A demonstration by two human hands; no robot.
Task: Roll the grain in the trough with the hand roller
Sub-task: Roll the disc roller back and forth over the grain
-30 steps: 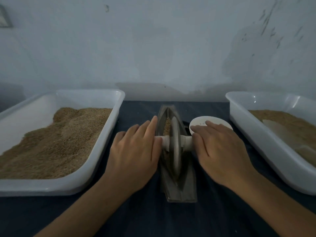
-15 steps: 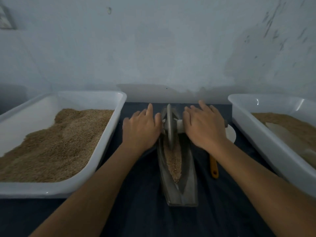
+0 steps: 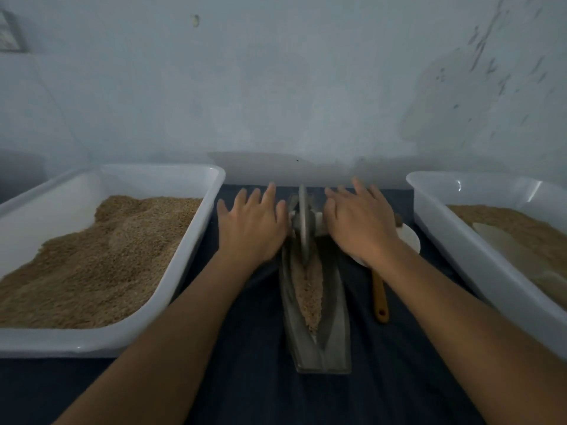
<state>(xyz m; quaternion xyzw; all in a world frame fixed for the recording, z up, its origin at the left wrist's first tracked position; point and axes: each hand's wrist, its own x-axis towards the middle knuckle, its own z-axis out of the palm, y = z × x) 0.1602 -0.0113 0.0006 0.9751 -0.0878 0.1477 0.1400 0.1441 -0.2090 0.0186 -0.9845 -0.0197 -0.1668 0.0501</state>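
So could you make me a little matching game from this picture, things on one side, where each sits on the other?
Things:
1. roller wheel
2. wooden handle
3. fuller grain tray
4. small white dish

Places:
A. far left of the table
B. at the far end of the trough
C. partly hidden under the right hand
D. lying right of the trough, near side

Pairs: 1-B, 2-D, 3-A, 4-C

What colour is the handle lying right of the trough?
Yellow-orange handle, seen best in the head view, beside the trough.
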